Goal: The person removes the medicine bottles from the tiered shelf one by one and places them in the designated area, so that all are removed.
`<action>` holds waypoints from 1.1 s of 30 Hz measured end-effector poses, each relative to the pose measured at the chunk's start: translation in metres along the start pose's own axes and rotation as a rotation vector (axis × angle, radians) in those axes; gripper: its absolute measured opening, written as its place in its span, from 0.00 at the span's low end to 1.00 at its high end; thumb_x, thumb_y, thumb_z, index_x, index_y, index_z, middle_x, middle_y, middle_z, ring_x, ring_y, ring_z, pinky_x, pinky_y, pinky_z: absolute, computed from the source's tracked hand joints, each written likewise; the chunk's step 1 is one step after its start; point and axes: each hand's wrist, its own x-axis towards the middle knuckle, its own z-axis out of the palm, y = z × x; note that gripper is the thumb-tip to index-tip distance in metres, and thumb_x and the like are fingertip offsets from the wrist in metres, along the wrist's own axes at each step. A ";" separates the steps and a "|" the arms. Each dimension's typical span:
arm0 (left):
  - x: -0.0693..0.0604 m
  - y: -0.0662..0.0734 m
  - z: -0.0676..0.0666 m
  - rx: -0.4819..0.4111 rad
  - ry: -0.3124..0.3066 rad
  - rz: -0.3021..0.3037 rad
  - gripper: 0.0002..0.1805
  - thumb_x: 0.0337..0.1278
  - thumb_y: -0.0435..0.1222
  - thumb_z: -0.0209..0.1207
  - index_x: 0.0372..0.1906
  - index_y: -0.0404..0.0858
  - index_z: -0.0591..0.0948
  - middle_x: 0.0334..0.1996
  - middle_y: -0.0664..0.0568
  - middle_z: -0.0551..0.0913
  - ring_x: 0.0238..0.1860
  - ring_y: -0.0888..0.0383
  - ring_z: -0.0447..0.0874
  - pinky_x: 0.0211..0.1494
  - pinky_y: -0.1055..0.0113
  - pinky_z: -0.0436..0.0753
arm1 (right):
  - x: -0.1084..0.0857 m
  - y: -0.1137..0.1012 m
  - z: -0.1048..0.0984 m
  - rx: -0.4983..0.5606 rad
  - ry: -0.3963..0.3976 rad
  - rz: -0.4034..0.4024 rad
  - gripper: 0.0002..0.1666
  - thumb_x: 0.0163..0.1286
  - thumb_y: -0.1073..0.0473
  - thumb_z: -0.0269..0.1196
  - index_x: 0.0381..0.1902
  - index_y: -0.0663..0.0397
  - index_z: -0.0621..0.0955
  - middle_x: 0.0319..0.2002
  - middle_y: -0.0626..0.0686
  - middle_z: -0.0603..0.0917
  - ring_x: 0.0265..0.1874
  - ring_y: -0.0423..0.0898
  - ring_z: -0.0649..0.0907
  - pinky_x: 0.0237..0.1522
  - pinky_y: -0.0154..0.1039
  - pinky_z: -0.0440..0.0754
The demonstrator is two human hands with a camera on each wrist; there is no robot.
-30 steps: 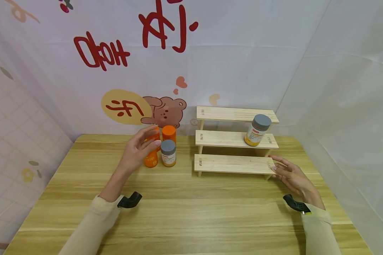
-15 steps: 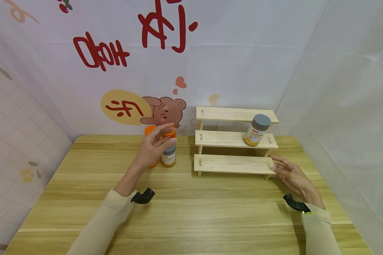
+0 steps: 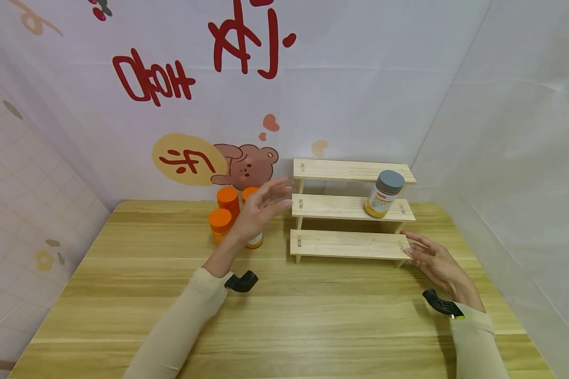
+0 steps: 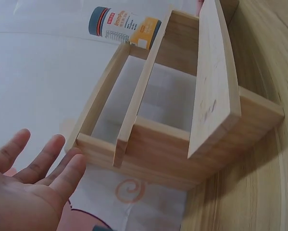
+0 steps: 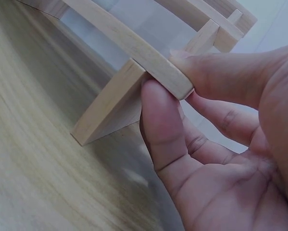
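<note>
A three-step pale wooden shelf [image 3: 351, 245] stands on the table toward the right. On its middle step, near the right end, a grey-capped supplement bottle [image 3: 383, 196] with a white and yellow label stands upright. The left hand [image 3: 256, 216] holds nothing; its fingers are extended toward the shelf's left end, and the left wrist view shows them spread close to the board ends [image 4: 76, 139]. At the other side, the right hand [image 3: 433, 266] pinches the right end of the lowest board [image 5: 168, 74] between thumb and finger.
Orange-capped bottles [image 3: 221, 221] stand grouped left of the shelf, partly behind the left hand. Among them the base of a white-and-yellow bottle [image 3: 255, 242] shows below that hand. A printed cloth wall [image 3: 360, 95] rises directly behind the wooden table [image 3: 313, 316].
The left hand has moved right, from over the bottle group toward the shelf's left end, with nothing in it. The right hand keeps its grip on the lowest board.
</note>
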 end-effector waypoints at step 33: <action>0.054 -0.020 0.085 -0.053 -0.191 -0.076 0.39 0.67 0.39 0.63 0.80 0.52 0.61 0.73 0.48 0.71 0.77 0.48 0.67 0.77 0.58 0.71 | 0.000 0.002 0.001 0.027 0.002 0.005 0.36 0.81 0.66 0.53 0.81 0.59 0.56 0.47 0.44 0.80 0.43 0.34 0.82 0.47 0.31 0.87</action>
